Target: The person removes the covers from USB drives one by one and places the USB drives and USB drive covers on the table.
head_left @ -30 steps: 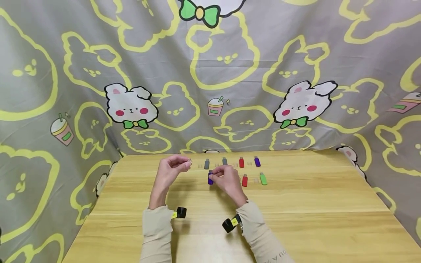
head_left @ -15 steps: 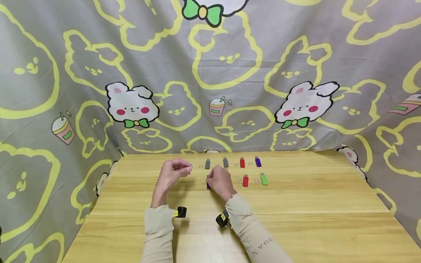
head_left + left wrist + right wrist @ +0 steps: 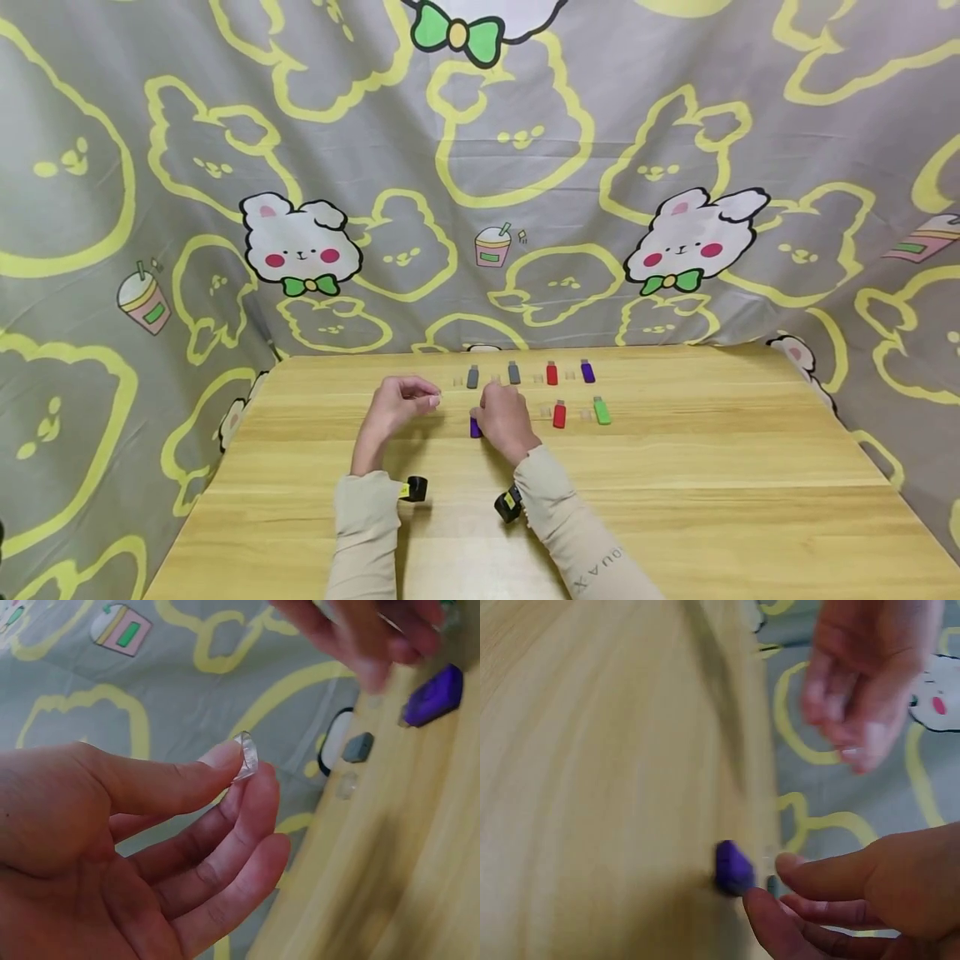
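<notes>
Between thumb and index finger, my left hand point(image 3: 395, 410) pinches a small clear plastic cap point(image 3: 248, 756), held above the table. My right hand point(image 3: 507, 421) is just right of a purple USB stick point(image 3: 476, 427) and partly covers it in the head view. In the right wrist view, the purple stick lies on the wood just past the tips of the right thumb and index finger, which stand apart with nothing seen between them. The right fingers are loosely bent.
Behind the hands, a row holds two grey USB sticks point(image 3: 513, 372), a red one point(image 3: 552, 372) and a purple one, with small clear caps point(image 3: 458, 381) beside them. A nearer row at right has a red stick point(image 3: 559, 414) and a green stick point(image 3: 602, 410). A patterned curtain backs the table.
My right hand moved left and its fingers came off the purple USB stick, which now lies slightly nearer me. My left hand, still pinching the clear cap, moved slightly down and right.
</notes>
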A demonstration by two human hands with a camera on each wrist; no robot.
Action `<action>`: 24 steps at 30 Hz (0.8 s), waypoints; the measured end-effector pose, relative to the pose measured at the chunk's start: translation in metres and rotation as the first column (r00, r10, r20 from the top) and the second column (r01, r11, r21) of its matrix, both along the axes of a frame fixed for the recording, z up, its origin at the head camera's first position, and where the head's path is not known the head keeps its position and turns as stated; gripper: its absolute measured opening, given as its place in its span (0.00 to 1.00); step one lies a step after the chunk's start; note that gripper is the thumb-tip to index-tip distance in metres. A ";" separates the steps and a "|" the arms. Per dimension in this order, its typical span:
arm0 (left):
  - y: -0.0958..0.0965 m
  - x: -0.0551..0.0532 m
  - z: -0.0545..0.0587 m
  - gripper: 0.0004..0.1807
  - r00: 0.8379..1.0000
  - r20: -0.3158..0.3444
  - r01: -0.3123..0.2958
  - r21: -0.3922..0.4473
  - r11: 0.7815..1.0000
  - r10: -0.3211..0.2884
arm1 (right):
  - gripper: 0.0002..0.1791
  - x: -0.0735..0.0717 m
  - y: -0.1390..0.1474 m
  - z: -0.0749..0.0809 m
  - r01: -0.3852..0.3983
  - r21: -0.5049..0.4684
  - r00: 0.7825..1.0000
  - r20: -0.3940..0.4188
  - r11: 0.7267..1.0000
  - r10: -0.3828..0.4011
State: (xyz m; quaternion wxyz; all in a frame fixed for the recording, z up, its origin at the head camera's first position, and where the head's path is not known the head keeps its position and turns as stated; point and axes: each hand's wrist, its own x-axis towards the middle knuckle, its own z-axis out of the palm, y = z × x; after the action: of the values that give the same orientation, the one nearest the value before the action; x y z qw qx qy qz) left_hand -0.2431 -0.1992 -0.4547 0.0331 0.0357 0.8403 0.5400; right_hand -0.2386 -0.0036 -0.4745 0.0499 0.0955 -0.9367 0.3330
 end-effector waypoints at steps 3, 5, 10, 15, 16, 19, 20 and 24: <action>0.002 -0.001 -0.006 0.05 1.000 0.024 0.012 0.011 1.000 -0.012 | 0.17 0.004 0.010 0.011 -0.012 -0.072 1.000 0.026 0.997 0.014; 0.003 -0.002 -0.010 0.06 0.999 0.046 0.016 0.023 1.000 -0.017 | 0.11 0.007 0.022 0.019 -0.030 -0.123 0.998 0.052 0.992 0.036; 0.010 -0.006 -0.020 0.04 0.997 0.082 0.000 -0.031 1.000 0.003 | 0.05 0.019 0.061 0.032 -0.070 -0.188 0.997 0.028 0.980 0.077; 0.019 -0.009 -0.028 0.03 0.995 0.096 0.036 -0.128 0.991 -0.024 | 0.03 0.030 0.101 0.036 -0.051 -0.201 0.997 -0.066 0.978 0.038; 0.019 -0.009 -0.029 0.03 0.995 0.098 0.038 -0.145 0.989 -0.023 | 0.02 0.031 0.108 0.036 -0.042 -0.202 0.996 -0.082 0.979 0.025; 0.020 -0.008 -0.033 0.03 0.997 0.080 0.027 -0.200 0.979 -0.012 | 0.03 0.032 0.127 0.036 -0.014 -0.236 0.996 -0.090 0.972 -0.007; 0.019 -0.007 -0.033 0.04 0.998 0.066 0.022 -0.221 0.975 -0.008 | 0.03 0.032 0.132 0.034 -0.008 -0.248 0.996 -0.090 0.969 -0.015; 0.016 -0.004 -0.036 0.03 1.000 0.027 0.004 -0.278 0.961 0.004 | 0.06 0.029 0.150 0.029 0.024 -0.297 0.997 -0.068 0.955 -0.046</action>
State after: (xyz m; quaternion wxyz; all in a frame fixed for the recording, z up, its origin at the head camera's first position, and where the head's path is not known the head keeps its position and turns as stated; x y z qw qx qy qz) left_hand -0.2473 -0.1829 -0.4905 0.0493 0.0233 0.9072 0.4172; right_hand -0.2093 0.1463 -0.4459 0.1042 0.0825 -0.8755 0.4647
